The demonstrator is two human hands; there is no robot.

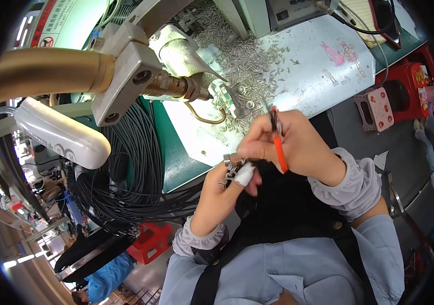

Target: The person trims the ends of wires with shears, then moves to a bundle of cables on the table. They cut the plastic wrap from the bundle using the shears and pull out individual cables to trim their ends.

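You are holding a small metal connector piece (231, 168) at chest height, just in front of the bench edge, and it is sitting pinched between the fingertips of your left hand (222, 195); one of those fingers (245, 175) is wearing a white wrap. The piece is too small to tell its exact shape. Your right hand (290, 145) is closing in from the upper right, its thumb and forefinger pressing together just above the piece while the remaining fingers are curling around a pair of orange-handled pliers (278, 142). The tool's long axis is running nearly upright, dark tips pointing away from you toward the bench and handles pointing down toward your wrist. The piece is lying down and to the left of the right fingertips, almost touching them, so both hands are meeting over it, the left one carrying it.

Beyond your hands, the white-covered bench (318, 76) is stretching away, strewn with a heap of small metal pins (242, 51). A coil of black cable (130, 157) is hanging to your left beneath a metal press fixture (125, 76) with a brass-coloured handle (49, 68). Red plastic stools (405, 86) are standing at the right.
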